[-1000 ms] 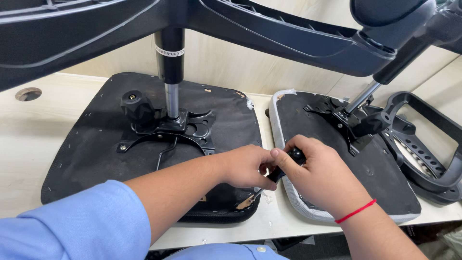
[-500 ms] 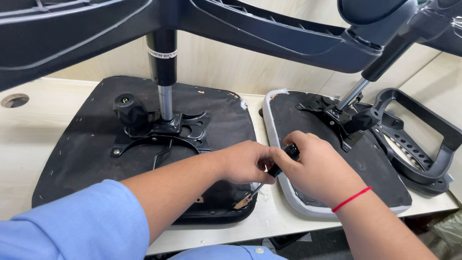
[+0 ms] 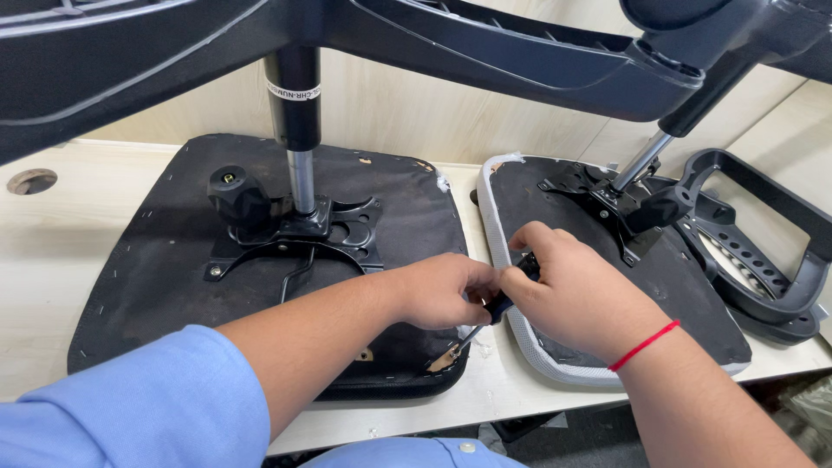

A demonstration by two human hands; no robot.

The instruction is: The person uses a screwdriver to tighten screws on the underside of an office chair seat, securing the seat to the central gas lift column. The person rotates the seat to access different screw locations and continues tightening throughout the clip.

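Both hands hold a screwdriver [image 3: 485, 319] over the near right corner of the left seat [image 3: 173, 286] on the worktop [image 3: 52, 251]: left hand [image 3: 446, 290] closed round the shaft, right hand [image 3: 576, 299] clamped on the handle. Its tip sits at the torn edge. Both seats, the right seat [image 3: 685, 303] too, already carry brackets and gas columns; I judge this corner unfinished.

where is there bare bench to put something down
Bare bench lies left of the left seat, around the round hole. A thin strip runs along the front edge. It is crowded where both hands meet between the seats.
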